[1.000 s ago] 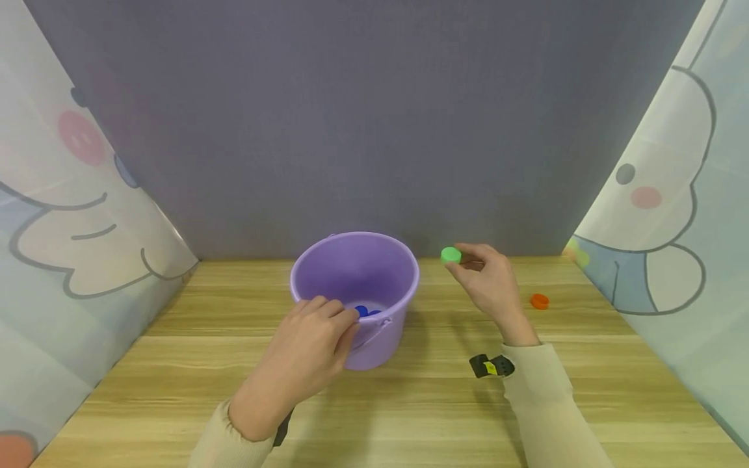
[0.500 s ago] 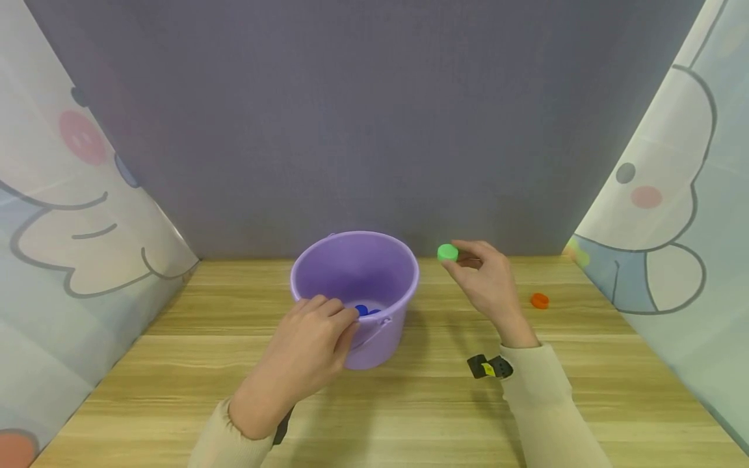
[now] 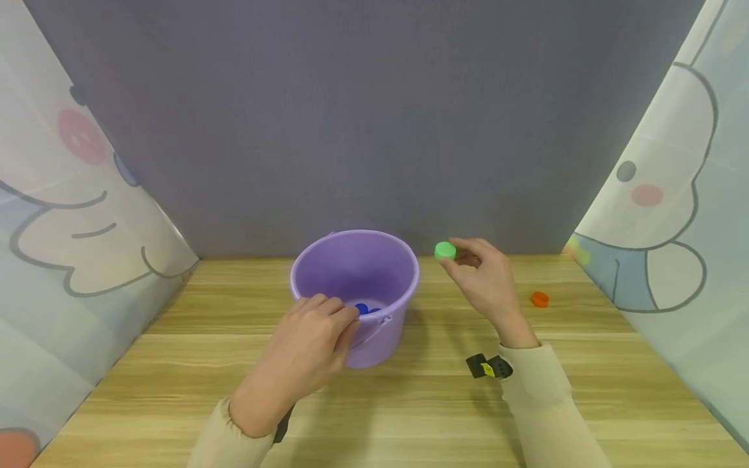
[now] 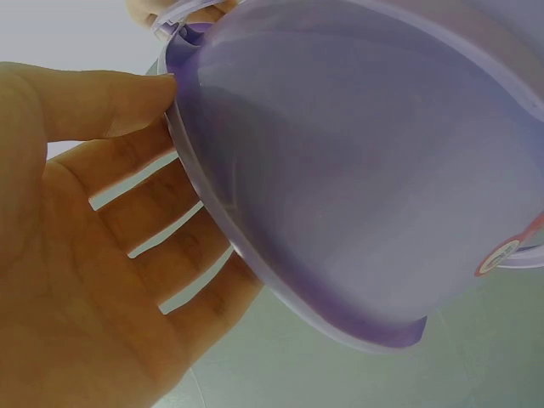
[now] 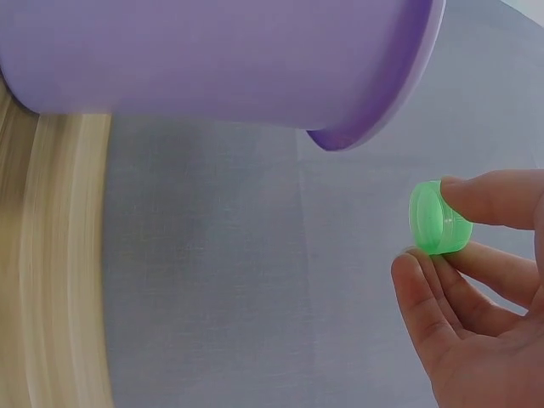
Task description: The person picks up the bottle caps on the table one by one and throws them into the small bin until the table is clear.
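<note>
A purple bucket [image 3: 379, 338] stands upright on the table with blue pieces [image 3: 361, 309] low inside it, partly hidden by the near rim. My left hand [image 3: 301, 351] grips the near-left rim, its fingers over the edge and the thumb on the outer side, as the left wrist view shows with the bucket wall [image 4: 340, 187]. To the right of the bucket, my right hand [image 3: 482, 279] pinches a light green bottle cap [image 3: 445, 251] between thumb and fingers. In the right wrist view the cap [image 5: 429, 223] is held apart from the bucket, its hollow side partly visible.
An orange bottle cap [image 3: 539, 299] lies on the wooden table [image 3: 445, 422] right of my right hand. A grey panel [image 3: 374, 130] rises behind the table. Cartoon-printed sheets [image 3: 655, 195] flank both sides.
My right hand has shifted slightly left and upward with the green bottle cap, nearer the bucket. The left hand and the bucket have stayed in place.
</note>
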A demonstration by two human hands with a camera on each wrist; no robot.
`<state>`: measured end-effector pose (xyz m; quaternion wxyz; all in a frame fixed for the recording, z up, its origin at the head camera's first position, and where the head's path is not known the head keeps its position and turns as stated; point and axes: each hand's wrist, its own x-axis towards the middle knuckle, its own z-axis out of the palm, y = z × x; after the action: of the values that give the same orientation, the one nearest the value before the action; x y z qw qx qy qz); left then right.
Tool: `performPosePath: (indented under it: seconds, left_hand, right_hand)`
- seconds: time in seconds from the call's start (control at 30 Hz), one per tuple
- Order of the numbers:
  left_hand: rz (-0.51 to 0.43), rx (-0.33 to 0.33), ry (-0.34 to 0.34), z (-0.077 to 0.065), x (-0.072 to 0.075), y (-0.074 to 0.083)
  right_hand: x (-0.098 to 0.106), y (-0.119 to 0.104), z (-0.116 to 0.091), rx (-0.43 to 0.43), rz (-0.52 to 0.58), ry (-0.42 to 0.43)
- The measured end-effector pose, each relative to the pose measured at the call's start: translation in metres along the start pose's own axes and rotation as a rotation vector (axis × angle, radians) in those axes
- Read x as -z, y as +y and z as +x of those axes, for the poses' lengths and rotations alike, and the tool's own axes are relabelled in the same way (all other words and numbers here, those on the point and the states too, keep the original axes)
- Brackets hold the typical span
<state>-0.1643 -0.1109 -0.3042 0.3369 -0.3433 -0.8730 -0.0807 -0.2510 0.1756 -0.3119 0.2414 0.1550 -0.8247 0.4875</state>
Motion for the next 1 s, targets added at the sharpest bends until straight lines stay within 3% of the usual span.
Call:
performPosePath:
  seconds: [0.73,1.0]
  left_hand:
    - [0.003,0.017,-0.023,0.0,0.002,0.002]
    - [0.0,0.009,-0.016,0.0,0.001,0.001]
  right_hand:
    - [-0.007,-0.017,-0.003,0.013,0.044,-0.019]
    - [-0.012,-0.023,-0.006,0.059,0.037,-0.007]
